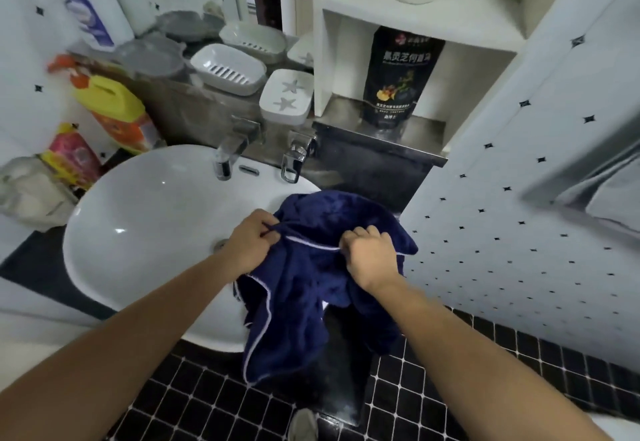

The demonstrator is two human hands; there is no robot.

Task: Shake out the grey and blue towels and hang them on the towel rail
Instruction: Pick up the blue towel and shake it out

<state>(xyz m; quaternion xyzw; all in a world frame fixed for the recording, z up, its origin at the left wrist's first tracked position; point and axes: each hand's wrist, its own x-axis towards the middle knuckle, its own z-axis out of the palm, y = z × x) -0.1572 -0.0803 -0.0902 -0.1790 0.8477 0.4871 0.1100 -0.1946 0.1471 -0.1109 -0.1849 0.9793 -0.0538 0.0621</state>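
I hold the blue towel (311,302) bunched over the sink (145,218) rim.
My left hand (251,243) and right hand (372,257) both pinch its white-piped edge, fingers curled.

Head camera looks down, close over the sink (138,218) and blue towel (304,302)

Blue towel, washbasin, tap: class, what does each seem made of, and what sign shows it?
Blue towel: soft plush fabric, perhaps microfibre; matt, fuzzy, limp folds. Washbasin: probably glazed white ceramic; smooth with bright glints. Tap: likely chromed metal; mirror-like shine.
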